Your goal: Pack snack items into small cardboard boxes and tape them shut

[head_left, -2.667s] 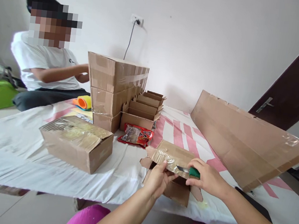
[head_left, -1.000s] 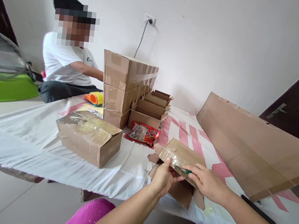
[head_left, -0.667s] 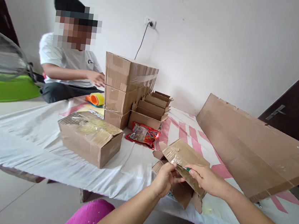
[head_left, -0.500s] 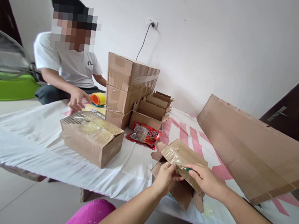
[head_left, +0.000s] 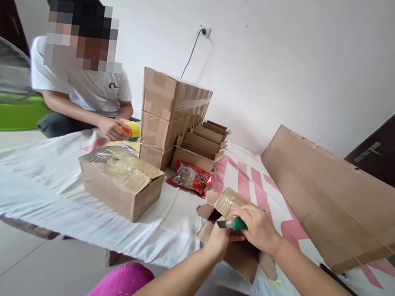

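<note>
Right in front of me an open cardboard box [head_left: 241, 262] lies on the cloth with its flaps spread. My right hand [head_left: 260, 229] is closed round a green utility knife [head_left: 239, 224], its blade out and pointing left, just above my left hand. My left hand [head_left: 218, 241] grips the near side of a box flap, its fingertips partly hidden under the knife. Beyond the box lies a red food packet [head_left: 191, 177]. To the left sits a closed, taped box [head_left: 118, 182].
Stacked taped boxes [head_left: 159, 93] stand at the back, beside a row of open boxes [head_left: 197, 150]. A large cardboard sheet [head_left: 334, 197] leans at the right. Across the bed a person [head_left: 83, 83] holds an orange and yellow tape roll [head_left: 131, 130].
My right hand has raised the knife off the flap and turned it so its blade shows. The flap has dropped a little. The other person has taken hold of the tape roll.
</note>
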A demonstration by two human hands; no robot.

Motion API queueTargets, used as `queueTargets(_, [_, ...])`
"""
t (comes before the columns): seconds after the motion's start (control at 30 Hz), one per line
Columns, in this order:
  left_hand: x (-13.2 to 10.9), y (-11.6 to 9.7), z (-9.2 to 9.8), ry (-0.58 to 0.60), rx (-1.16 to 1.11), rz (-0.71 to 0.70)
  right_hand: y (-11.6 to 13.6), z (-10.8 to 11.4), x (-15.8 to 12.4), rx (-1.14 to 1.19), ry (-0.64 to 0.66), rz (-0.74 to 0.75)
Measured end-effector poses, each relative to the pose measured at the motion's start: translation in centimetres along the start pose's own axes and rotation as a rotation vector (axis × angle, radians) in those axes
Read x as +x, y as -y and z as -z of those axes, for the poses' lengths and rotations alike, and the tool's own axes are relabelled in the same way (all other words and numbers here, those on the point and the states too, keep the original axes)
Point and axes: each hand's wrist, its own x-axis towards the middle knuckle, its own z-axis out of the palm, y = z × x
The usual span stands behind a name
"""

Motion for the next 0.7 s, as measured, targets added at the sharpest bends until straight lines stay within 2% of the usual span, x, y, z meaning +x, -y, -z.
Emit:
queueTargets(0.07, [0.2,0.1,0.2,-0.008,0.008,0.007,0.0,0.0,0.7,-0.031,0.034,-0.024])
queueTargets(0.2, [0.7,0.3,0.6,-0.019,-0.004,0.042,0.5,0.4,2.0,-0.083,0.067,-0.169])
queueTargets(0.43, [0.9,0.1,0.7,-0.033,-0.021,0.065,1.1,-0.3,3.3,-0.102,0.047,-0.401])
queueTargets(0.7, [0.7,-0.1,0.3,-0.068,-0.013,0.091,0.5,0.1,4.1,-0.098,0.060,-0.463])
